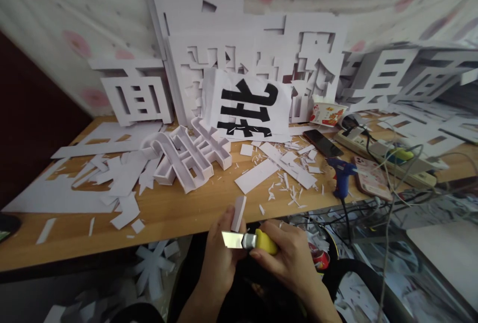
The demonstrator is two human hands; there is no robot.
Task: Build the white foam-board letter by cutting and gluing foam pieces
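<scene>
My left hand (218,256) is closed round a small white foam strip (238,212), held upright just off the table's front edge. My right hand (289,258) grips a utility knife by its yellow handle (266,242). The knife's metal blade (232,240) points left and lies against the base of the strip, by my left thumb. On the wooden table (186,208) behind stands a hollow white foam character (188,156), and a paper sheet with a black printed character (246,106) leans behind it.
White foam offcuts (287,173) litter the table. A blue glue gun (341,176), two phones (321,143) (371,177), a power strip (384,151) and cables lie at the right. Cut-out foam boards (136,96) lean on the back wall. Scraps lie on the floor.
</scene>
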